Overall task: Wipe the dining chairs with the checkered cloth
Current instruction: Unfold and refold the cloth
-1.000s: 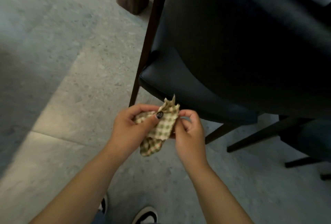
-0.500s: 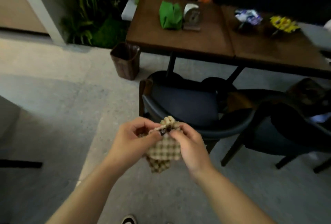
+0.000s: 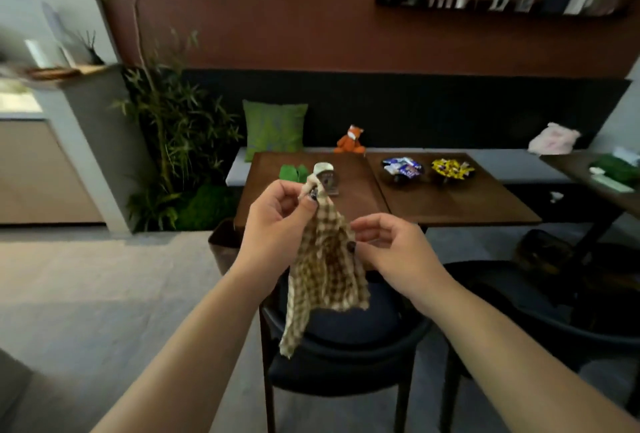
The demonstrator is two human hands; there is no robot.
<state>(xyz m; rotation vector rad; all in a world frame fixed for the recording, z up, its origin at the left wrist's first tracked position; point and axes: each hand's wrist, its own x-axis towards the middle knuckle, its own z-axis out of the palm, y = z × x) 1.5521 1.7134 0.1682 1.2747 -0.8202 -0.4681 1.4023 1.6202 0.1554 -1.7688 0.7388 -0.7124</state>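
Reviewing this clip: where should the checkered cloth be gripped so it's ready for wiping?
Probably the free bottom corner: the checkered cloth hangs lengthwise from the left hand, which pinches its top, and the right hand pinches the right edge. Coming from below would spread it flat.

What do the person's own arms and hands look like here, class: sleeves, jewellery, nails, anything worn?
Both forearms are bare up to the frame edge, with no sleeve in view. No watch, bracelet or ring shows on the left hand or the right hand. The thumbnails carry dark, near-black polish. No gloves are worn.
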